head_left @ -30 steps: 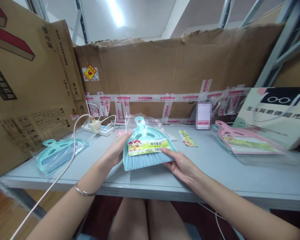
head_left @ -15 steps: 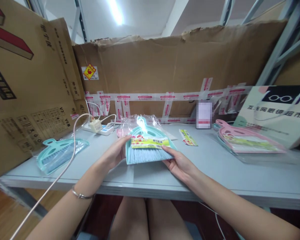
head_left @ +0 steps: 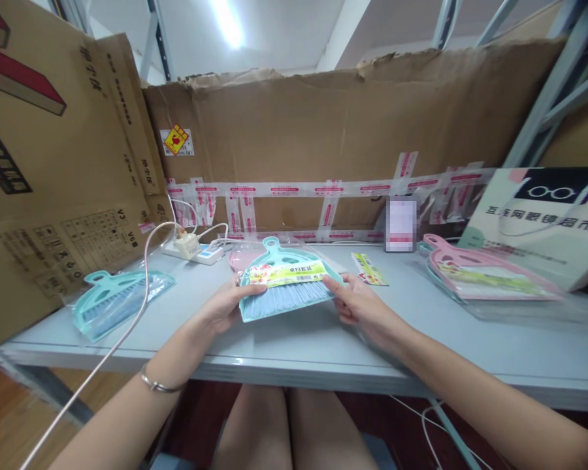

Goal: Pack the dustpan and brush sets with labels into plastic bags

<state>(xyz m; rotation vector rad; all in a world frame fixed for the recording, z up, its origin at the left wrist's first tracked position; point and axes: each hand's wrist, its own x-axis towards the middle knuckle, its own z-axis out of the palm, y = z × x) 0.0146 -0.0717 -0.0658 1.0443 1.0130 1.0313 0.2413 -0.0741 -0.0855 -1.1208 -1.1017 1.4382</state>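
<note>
Between my two hands is a turquoise dustpan and brush set (head_left: 287, 297), tilted with its bristles toward me. A yellow-green printed label card (head_left: 287, 274) lies across it. My left hand (head_left: 225, 301) grips its left edge, thumb on top. On the right edge, my right hand (head_left: 360, 300) closes with the thumb over the label's end and the fingers underneath. Behind the set, a pink dustpan (head_left: 239, 257) and clear plastic film are partly hidden. A loose label card (head_left: 370, 269) lies on the table beyond my right hand.
At left on the table (head_left: 176, 339) lies a bagged turquoise set (head_left: 120, 303), crossed by a white cable (head_left: 146, 287). A power strip (head_left: 206, 253) sits behind. Bagged pink and turquoise sets (head_left: 494, 274) lie right, before a paper bag (head_left: 543, 228). Cardboard (head_left: 298, 130) walls the back.
The set has tilted and shifted slightly left and down. My right hand has moved up along its right edge, and my left thumb now lies over the label's left end.
</note>
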